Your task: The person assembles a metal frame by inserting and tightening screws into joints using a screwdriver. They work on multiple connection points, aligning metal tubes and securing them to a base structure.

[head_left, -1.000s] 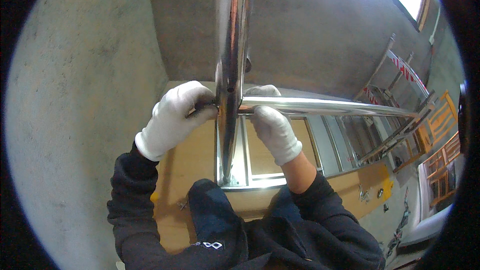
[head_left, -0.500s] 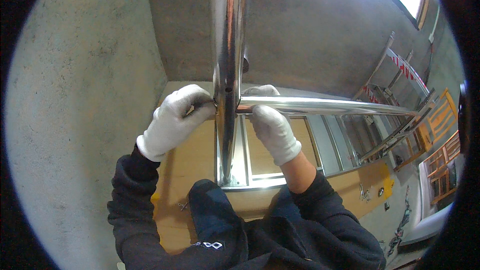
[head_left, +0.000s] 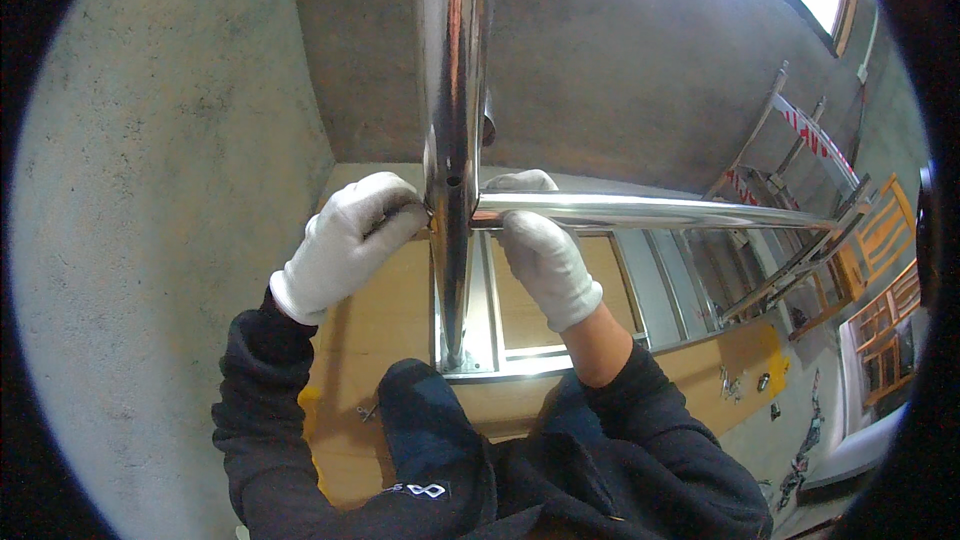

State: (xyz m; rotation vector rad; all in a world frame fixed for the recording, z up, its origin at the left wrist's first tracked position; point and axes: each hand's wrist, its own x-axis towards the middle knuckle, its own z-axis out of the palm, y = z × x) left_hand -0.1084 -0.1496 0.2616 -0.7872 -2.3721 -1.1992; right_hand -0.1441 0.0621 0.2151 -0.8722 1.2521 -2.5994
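Post (head_left: pixel 448 90) at centre, foot at near left corner of frame (head_left: pixel 484 315). Crossbar (head_left: pixel 650 208) runs right from post, toward ladder (head_left: pixel 815 255). Left grip (head_left: pixel 350 240) at post's left side; right grip (head_left: pixel 545 262) on crossbar, beside post. Chairs (head_left: pixel 850 275) right of ladder. Small parts (head_left: pixel 729 383) on board (head_left: pixel 690 365), right.

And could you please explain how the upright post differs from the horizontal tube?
Pose: the upright post stands vertically; the horizontal tube extends to the right.
Look: the upright post shows a small dark hole; none is visible on the horizontal tube.
Hands: the left hand has its fingertips at the upright post's side; the right hand grips the horizontal tube.
Both are shiny metal.
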